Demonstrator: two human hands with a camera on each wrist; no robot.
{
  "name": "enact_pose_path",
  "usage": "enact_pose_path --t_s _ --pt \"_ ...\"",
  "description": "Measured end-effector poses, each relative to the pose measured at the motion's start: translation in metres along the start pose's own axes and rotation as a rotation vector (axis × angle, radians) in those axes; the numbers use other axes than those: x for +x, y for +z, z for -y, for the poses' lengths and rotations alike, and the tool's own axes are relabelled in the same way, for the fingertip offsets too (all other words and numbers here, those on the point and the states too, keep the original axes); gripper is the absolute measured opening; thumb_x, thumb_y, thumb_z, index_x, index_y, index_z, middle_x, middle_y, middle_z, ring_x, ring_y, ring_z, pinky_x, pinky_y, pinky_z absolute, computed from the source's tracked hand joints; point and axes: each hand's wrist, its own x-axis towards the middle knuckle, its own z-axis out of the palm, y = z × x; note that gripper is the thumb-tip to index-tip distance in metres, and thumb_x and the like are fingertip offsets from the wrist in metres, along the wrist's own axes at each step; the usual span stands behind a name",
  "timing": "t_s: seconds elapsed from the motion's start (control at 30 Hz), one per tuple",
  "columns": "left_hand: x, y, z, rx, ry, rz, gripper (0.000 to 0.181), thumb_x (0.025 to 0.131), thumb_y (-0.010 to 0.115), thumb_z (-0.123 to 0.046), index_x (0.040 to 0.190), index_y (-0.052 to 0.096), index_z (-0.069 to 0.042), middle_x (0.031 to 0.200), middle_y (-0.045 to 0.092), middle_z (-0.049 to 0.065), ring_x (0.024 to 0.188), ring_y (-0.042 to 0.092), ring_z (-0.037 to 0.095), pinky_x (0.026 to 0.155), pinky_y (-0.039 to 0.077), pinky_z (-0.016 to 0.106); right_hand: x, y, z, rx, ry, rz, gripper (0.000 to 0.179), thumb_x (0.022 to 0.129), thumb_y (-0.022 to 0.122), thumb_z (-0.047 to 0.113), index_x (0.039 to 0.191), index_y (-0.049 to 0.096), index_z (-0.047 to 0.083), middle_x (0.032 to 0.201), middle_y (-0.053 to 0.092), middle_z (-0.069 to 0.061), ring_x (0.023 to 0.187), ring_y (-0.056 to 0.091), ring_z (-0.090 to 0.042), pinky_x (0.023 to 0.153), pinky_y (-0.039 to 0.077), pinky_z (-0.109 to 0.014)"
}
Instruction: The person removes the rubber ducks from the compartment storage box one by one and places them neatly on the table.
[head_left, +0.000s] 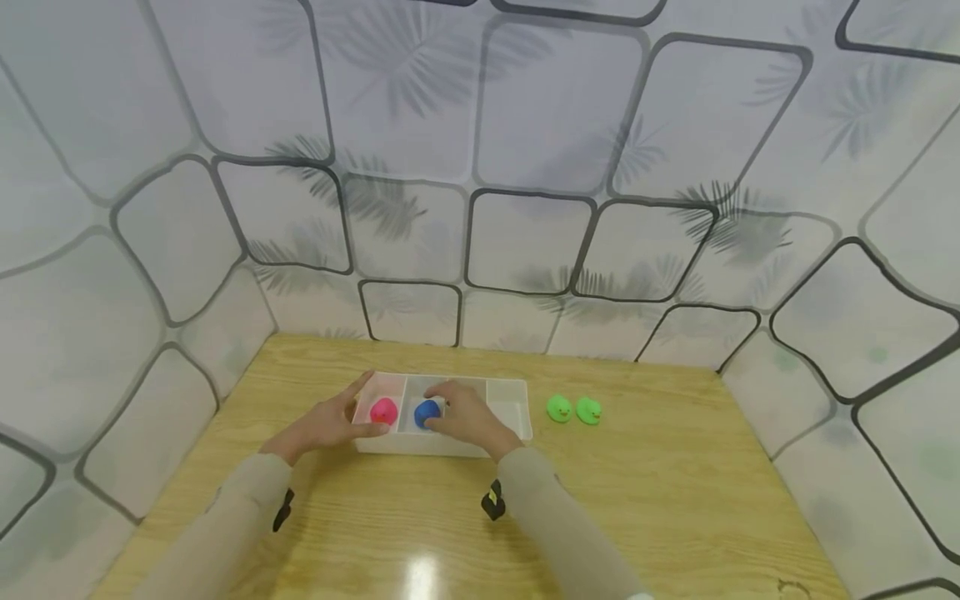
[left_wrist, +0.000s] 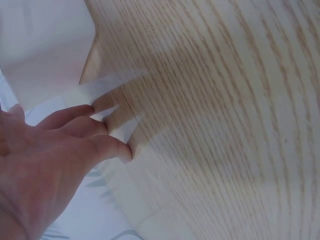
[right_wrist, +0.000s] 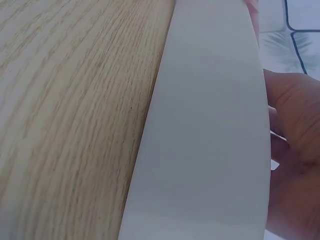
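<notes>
A long white tray (head_left: 517,408) with three compartments rests on the wooden table. Its left compartment contains a pink toy duck (head_left: 383,412). In the middle one is a blue toy duck (head_left: 427,413), pinched between the thumb and fingers of my right hand (head_left: 468,414), which reaches in from above. My left hand (head_left: 330,423) spans the tray's left end, thumb along the front rim beside the pink duck. The left wrist view shows several fingertips (left_wrist: 125,152) of that hand touching the table. From the right wrist, the tray's side wall (right_wrist: 200,130) hides the blue duck.
Two green toy ducks (head_left: 559,408) sit side by side on the table (head_left: 660,500), just right of the tray. A patterned fabric wall (head_left: 525,242) encloses the table at the back and sides.
</notes>
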Motion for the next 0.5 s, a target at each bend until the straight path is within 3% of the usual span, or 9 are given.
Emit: enact_pose_path --t_s 0.17,0.5 --pt "-0.0002 -0.0005 -0.0007 -0.001 0.003 0.000 0.119 0.087 0.074 -0.071 0.172 0.003 -0.026 0.154 0.048 0.038 0.140 0.050 0.057 0.112 0.041 0.072 0.0033 0.0011 0.0034 -0.135 -0.031 0.017 0.049 0.095 0.078 0.021 0.138 0.066 0.001 0.144 0.066 -0.017 0.140 0.058 -0.035 0.123 0.040 -0.047" --pt "0.0008 0.0008 0.0007 0.000 -0.005 0.003 0.119 0.087 0.073 -0.072 0.171 0.002 -0.028 0.155 0.047 0.037 0.142 0.048 0.057 0.113 0.039 0.073 0.0093 0.0001 0.0064 -0.277 -0.014 0.072 0.050 0.095 0.077 0.031 0.138 0.069 0.006 0.145 0.066 -0.011 0.136 0.061 -0.031 0.115 0.049 -0.044"
